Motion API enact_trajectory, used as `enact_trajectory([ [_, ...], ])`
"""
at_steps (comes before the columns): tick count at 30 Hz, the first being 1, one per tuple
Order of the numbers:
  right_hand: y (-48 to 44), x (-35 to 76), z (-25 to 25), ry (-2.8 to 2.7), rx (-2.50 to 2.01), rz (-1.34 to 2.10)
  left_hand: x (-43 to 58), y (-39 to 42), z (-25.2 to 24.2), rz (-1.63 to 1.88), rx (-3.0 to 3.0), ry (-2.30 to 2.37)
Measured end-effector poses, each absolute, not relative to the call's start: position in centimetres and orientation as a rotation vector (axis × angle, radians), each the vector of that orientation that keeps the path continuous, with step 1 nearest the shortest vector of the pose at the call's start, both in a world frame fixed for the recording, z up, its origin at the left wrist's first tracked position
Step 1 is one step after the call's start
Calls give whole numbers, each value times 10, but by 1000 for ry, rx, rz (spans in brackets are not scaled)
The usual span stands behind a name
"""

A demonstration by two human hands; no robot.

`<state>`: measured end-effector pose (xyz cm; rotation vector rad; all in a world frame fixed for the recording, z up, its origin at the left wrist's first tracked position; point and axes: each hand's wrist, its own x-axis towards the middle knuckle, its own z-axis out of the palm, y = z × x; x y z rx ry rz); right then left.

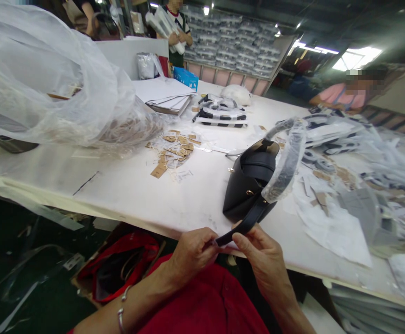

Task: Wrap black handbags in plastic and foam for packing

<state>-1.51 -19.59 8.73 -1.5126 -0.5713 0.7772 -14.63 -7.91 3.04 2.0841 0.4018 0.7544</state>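
Note:
A black handbag (246, 188) stands on the white table (129, 185) just ahead of me. Its black strap (249, 221) runs down from the bag toward me, and farther up the strap is wrapped in clear plastic film (288, 157). My left hand (192, 253) pinches the loose end of the strap with fingers closed. My right hand (258, 253) grips the same strap just beside it, fingers curled around it. Both hands hover at the table's near edge.
A big clear plastic bag (49, 79) fills the left of the table. Brown paper tags with strings (173, 150) lie in the middle, folded striped items (219, 111) and white sheets (164, 95) farther back. Wrapped goods pile up at right (369, 185). A red bag (119, 266) sits below. Other people stand behind.

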Motion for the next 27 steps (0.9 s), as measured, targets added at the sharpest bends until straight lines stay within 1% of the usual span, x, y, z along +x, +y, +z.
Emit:
enact_trajectory([
  [2,-196,-15,86,-575,-1526,787,-145,-80,33,743,2063,402],
  [5,-197,-12,85,-629,-1607,703,-147,-81,36,694,1983,401],
  [13,-197,-7,86,-788,-1760,540,-154,-82,48,421,1596,458],
  [22,-200,-3,83,-807,-1783,610,-136,-88,58,400,1474,575],
  [27,-206,2,83,-688,-1747,622,-119,-93,63,437,1419,568],
])
